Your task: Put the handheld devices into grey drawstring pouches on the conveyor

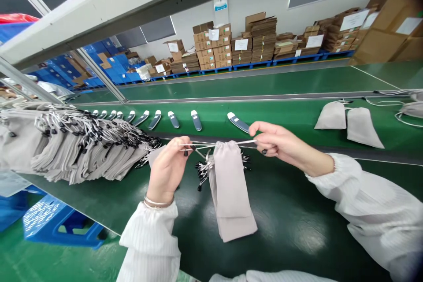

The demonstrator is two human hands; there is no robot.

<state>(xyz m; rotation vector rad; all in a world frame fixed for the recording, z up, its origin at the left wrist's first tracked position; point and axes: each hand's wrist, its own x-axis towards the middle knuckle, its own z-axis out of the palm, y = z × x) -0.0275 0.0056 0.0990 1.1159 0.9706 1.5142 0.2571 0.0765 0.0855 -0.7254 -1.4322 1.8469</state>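
Observation:
A light grey drawstring pouch (229, 180) hangs in front of me, its neck gathered. My left hand (169, 168) pinches the cords on one side, with a black cord end by the fingertips. On the other side my right hand (278, 144) grips a white cord, and both cords are stretched taut between the hands. Beneath the raised pouch lie more grey pouches (233, 230) on the dark green table, their black-tipped cords fanned out to either side. Just beyond my right hand, a slim dark grey device with a white end (238, 122) rests on the belt.
Several similar devices (196, 120) are spaced along the green conveyor belt (280, 116). A big heap of grey pouches (82, 150) covers the table's left side. Two plump pouches (361, 125) lie on the belt at right. A blue stool (59, 222) stands lower left; a metal beam (109, 6) crosses overhead.

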